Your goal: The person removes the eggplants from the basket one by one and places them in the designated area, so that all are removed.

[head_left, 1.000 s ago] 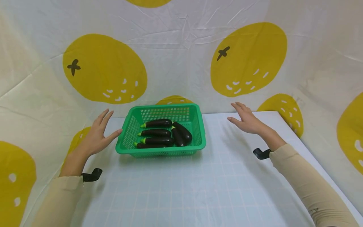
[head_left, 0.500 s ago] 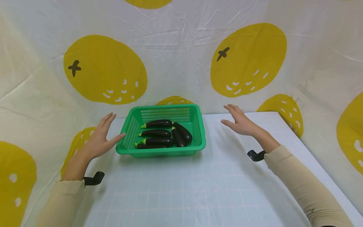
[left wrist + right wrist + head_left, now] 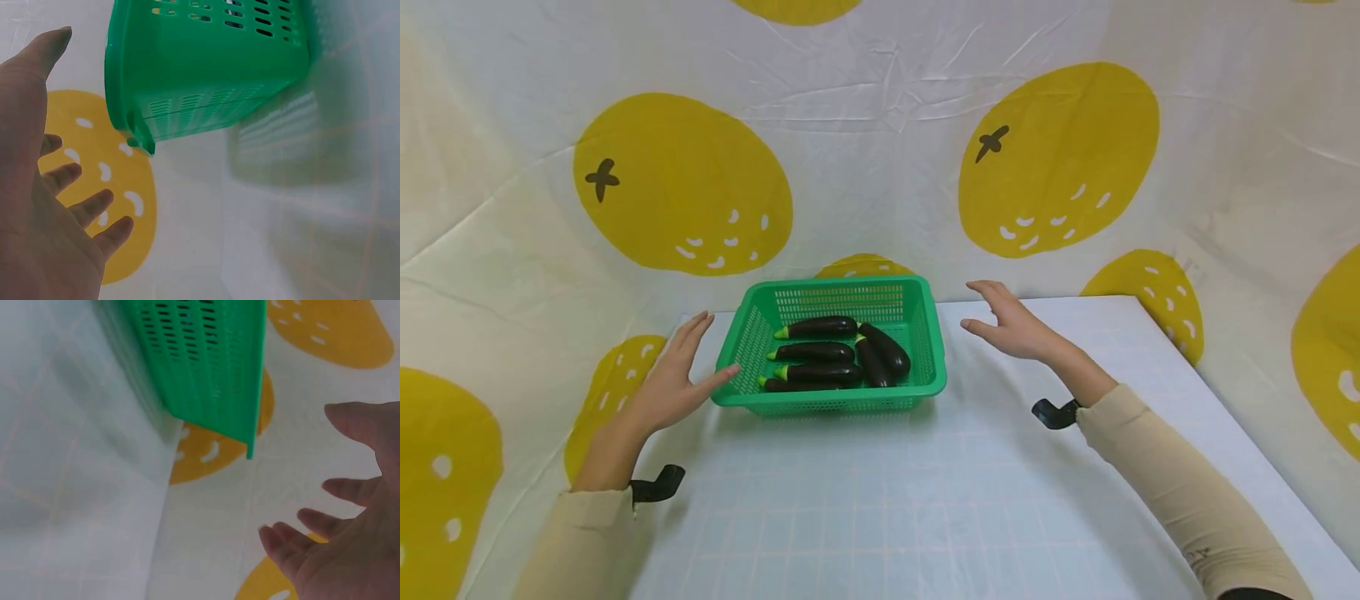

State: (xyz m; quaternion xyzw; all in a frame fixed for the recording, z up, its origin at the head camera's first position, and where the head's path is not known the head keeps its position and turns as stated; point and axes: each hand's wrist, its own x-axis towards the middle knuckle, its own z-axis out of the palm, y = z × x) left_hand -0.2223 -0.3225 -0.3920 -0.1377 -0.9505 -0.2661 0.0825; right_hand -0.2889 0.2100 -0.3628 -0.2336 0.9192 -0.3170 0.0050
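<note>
A green plastic basket (image 3: 835, 398) with slotted walls stands on the table, and several dark eggplants (image 3: 820, 373) with green stem ends lie inside it. At its left side hovers my left hand (image 3: 670, 387), fingers spread and thumb pointing toward the rim; the left wrist view shows a gap between this hand (image 3: 50, 206) and the basket (image 3: 187, 75). My right hand (image 3: 1011, 325) is held in the air a little right of the basket, thumb apart from the fingers. In the right wrist view, that hand (image 3: 350, 531) holds nothing and is apart from the basket wall (image 3: 206, 369).
A pale checked cloth covers the table (image 3: 865, 500). Behind it and at the sides hangs a white curtain (image 3: 880, 167) printed with large yellow fruits. Black wrist mounts (image 3: 658, 483) sit on both forearms.
My right hand has moved left toward the basket. The left hand has shifted slightly right and nearer to me. Basket and eggplants have stayed in place.
</note>
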